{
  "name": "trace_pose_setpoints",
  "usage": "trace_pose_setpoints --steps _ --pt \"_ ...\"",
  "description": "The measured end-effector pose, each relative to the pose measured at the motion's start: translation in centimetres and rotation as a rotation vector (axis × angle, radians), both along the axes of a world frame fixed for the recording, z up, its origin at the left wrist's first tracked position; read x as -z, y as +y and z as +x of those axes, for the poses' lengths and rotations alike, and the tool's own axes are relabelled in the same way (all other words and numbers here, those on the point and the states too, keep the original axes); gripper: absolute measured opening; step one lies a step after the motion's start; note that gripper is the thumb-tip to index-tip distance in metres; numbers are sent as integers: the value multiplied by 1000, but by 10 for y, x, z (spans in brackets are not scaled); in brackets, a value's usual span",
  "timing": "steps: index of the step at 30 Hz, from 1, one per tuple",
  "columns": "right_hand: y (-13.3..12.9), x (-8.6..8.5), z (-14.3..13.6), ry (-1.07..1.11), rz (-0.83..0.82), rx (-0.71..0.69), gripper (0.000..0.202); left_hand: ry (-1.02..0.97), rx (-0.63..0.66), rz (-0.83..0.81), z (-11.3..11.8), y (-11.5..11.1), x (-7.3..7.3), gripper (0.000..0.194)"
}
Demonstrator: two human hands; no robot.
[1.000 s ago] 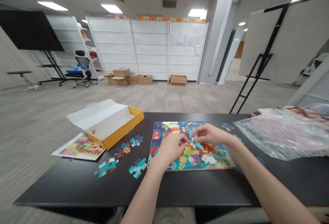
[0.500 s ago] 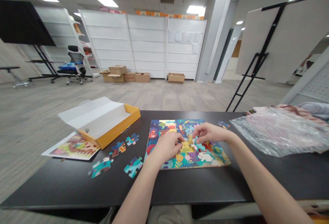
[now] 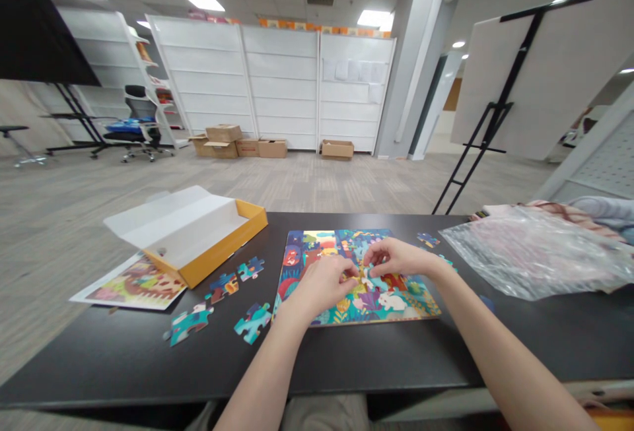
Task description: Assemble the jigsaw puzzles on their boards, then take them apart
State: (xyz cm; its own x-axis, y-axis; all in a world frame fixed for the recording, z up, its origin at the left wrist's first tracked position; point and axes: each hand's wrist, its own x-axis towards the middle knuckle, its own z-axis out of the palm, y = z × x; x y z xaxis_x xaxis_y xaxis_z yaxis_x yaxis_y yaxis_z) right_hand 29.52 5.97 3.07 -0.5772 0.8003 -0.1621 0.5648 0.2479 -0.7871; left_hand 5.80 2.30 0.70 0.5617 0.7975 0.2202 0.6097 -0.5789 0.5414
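A colourful jigsaw puzzle [image 3: 391, 302] with animals and plants lies on the black table in front of me, mostly put together. Over its middle is my left hand [image 3: 329, 286], fingers curled, thumb and forefinger close together; what they hold, if anything, is hidden. Just to its right, my right hand [image 3: 399, 258] pinches a small white and teal puzzle piece [image 3: 367, 279] low over the picture. Whether that piece touches the puzzle I cannot tell. Loose puzzle pieces [image 3: 252, 322] lie left of the puzzle, several in all, and another loose piece [image 3: 428, 239] lies beyond my right wrist.
An open yellow box [image 3: 225, 246] with a white inside stands at the table's left, partly over a printed picture sheet [image 3: 133, 284]. A clear plastic bag [image 3: 535, 256] lies at the right beside folded cloth. Past the table are cardboard boxes, white shelves and a board on a stand.
My right hand has shifted slightly left with the puzzle piece, closer to my left hand. The left hand has barely moved. The whole view has drifted a little.
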Motion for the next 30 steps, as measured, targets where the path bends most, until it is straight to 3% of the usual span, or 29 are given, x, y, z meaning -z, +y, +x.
trace_pose_setpoints --steps 8,16,19,24,27,30 --pt "0 1 -3 -128 162 -30 28 35 104 -42 6 -7 -6 15" --pt "-1 2 -2 -169 218 -10 30 12 107 8 1 -4 -7 18" --pt "-2 0 -1 -200 174 -16 25 -18 4 16 -23 -1 -27 19" --pt "-4 -7 -3 -172 137 -1 29 155 -262 -48 -95 -10 -69 20" --pt "-4 -9 -5 -136 184 18 34 341 -344 -225 -124 -23 -76 13" --pt "-4 -9 -6 -139 224 42 36 489 -398 -299 -130 -35 -69 26"
